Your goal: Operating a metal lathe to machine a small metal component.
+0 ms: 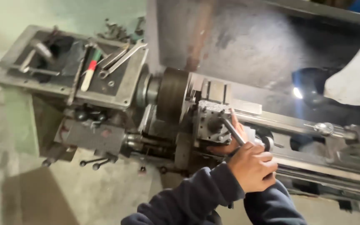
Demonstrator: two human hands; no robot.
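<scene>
A metal lathe lies across the view. My left hand [253, 166] is closed in a fist on the lower end of a steel bar handle [234, 132] that stands in the square tool post [210, 121]. My right hand [226, 146] is mostly hidden behind that fist. Its fingers lie against the side of the tool post, and its grip cannot be made out. Both arms wear dark blue sleeves. The round dark chuck [172, 93] sits just left of the tool post.
The headstock top forms a tray [123, 98] holding spanners [123, 60] and a red-and-white handled tool [89, 71]. Control levers [96, 162] stick out below. A tailstock with a drill chuck [328, 129] sits at the right on the bed [313, 166]. A lit lamp [298, 92] glares behind.
</scene>
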